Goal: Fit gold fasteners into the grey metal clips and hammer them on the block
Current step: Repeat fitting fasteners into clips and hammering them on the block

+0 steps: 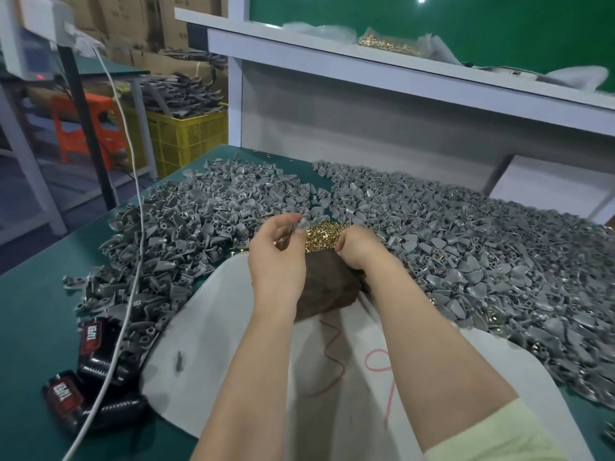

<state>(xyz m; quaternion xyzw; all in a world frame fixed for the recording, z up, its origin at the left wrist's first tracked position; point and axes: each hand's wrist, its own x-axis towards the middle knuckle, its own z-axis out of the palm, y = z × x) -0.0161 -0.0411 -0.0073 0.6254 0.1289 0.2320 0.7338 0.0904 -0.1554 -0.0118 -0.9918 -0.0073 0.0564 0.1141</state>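
A dark brown block [327, 287] stands on the white sheet [213, 344] in front of me. Behind it lies a small heap of gold fasteners [321, 239]. My left hand [278, 257] is raised over the block's far left corner and pinches a grey metal clip [301, 222] between thumb and fingertips. My right hand [361, 249] hovers at the block's far right edge with its fingers curled down into the gold heap; what they hold is hidden. Large piles of grey clips [206, 207] cover the table on the left, and more grey clips [482, 247] on the right.
Black and red packs [95, 341] and a white cable [133, 284] lie on the green table at the near left. A white shelf [399, 58] with a bag of gold fasteners [391, 44] runs behind the table. A yellow crate [186, 134] stands beyond the table's left edge.
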